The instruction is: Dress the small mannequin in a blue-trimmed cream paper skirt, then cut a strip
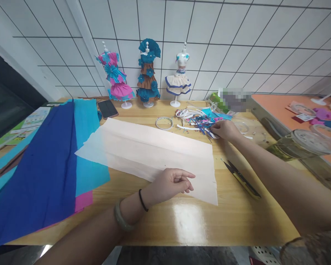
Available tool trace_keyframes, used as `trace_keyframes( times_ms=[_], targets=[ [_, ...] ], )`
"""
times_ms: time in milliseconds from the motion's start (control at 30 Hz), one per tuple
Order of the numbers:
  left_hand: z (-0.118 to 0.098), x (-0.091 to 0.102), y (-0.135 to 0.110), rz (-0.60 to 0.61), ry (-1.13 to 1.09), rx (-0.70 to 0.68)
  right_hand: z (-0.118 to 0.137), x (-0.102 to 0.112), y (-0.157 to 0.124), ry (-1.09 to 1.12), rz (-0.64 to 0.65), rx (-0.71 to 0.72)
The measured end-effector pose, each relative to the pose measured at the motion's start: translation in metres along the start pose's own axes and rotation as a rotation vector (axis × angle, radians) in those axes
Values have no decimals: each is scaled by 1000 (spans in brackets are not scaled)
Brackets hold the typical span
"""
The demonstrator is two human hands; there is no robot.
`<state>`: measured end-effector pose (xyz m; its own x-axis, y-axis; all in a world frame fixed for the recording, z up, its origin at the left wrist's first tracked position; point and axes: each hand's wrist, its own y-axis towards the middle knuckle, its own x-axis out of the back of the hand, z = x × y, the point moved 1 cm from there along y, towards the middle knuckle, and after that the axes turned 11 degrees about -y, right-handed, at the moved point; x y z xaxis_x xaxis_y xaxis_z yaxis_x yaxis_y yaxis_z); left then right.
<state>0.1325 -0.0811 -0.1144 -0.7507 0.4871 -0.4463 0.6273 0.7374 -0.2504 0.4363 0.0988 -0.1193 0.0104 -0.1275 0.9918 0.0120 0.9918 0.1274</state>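
Note:
A sheet of white crepe paper (143, 147) lies across the middle of the wooden table. Over its front edge is my left hand (168, 186), fingers loosely bent and apart, holding nothing. My right hand (224, 130) reaches to the right end of a heap of paper scraps (200, 119), its fingers pinched together on the scraps there; the fingertips are partly hidden. Scissors (242, 178) with yellow-and-black handles lie below my right forearm. A roll of clear tape (164, 123) rests behind the white sheet.
Blue crepe paper sheets (52, 158) cover the left side, with a phone (107, 109) behind them. Three small dress forms (148, 79) in paper dresses stand along the tiled wall. A clear jar (300, 143) and an orange surface (287, 106) are at the right.

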Motion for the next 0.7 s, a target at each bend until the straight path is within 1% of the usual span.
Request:
trace_keyframes(
  times_ms=[267, 500, 567, 700],
  targets=[
    [0, 0, 0, -5, 25, 2, 1, 7, 7, 71, 38, -109],
    [0, 0, 0, -1, 27, -13, 3, 9, -1, 204, 75, -90],
    [0, -1, -1, 6, 42, -18, 1, 9, -6, 244, 64, -95],
    [0, -4, -5, 9, 117, -20, -2, 15, -18, 274, 4, -127]
  ],
)
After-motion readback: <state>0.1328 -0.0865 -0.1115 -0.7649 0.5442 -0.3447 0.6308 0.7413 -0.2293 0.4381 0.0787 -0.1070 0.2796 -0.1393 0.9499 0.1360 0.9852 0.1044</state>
